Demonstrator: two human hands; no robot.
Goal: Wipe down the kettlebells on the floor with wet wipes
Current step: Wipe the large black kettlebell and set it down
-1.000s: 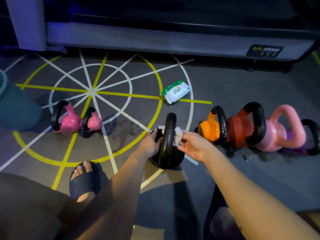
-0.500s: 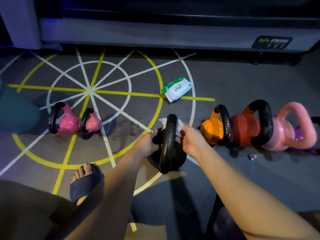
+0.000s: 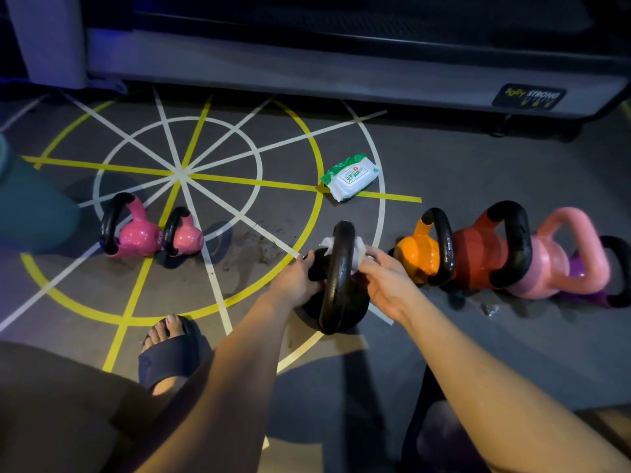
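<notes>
Hands on black kettlebell (image 3: 336,295) at floor centre, left hand (image 3: 297,283) gripping its body, right hand (image 3: 384,279) pinching white wet wipe (image 3: 358,252) against the handle, wipes pack (image 3: 351,175) at twelve o'clock, orange kettlebell (image 3: 418,256) at three o'clock, pink kettlebells (image 3: 150,233) at nine o'clock.

My right hand (image 3: 387,285) slides the white wipe (image 3: 358,252) from the 12 o'clock end of the black kettlebell's handle (image 3: 338,278) back toward 6 o'clock, settling against the handle's 3 o'clock side. My left hand (image 3: 297,281) shifts its grip a touch. My view drifts, and the purple kettlebell (image 3: 611,278) comes into sight at 3 o'clock.
</notes>
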